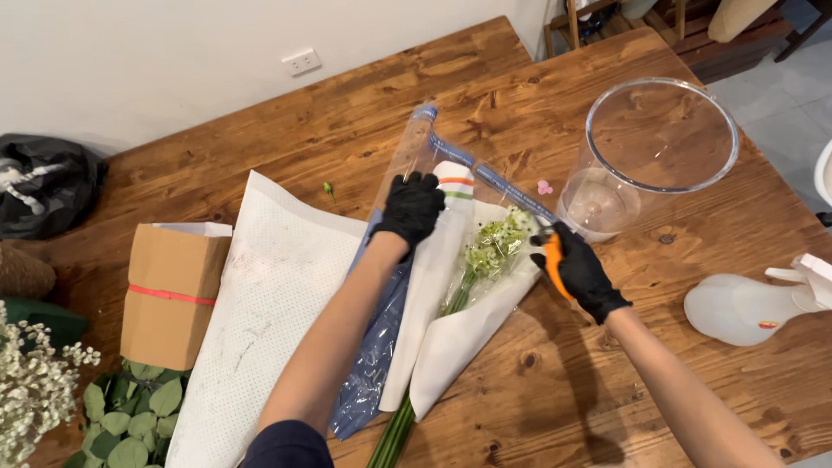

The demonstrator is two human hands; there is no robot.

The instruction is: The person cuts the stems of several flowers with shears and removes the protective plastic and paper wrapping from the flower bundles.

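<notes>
Forearms reach up to mid-frame, where the left hand [411, 206] pins the wrapped flower bunch [485, 260] while the right hand [579, 269] grips orange-handled snips [549, 251] at its clear sleeve [416, 143], apparently cutting the wrapping open, which needs careful blade placement.

A brown paper package [173, 295] banded in red lies at the table's left. Mid-table, a clear plastic flower sleeve [433, 165] with a blue strip surrounds white wrapping paper [451, 295], seemingly striped orange and green.
</notes>
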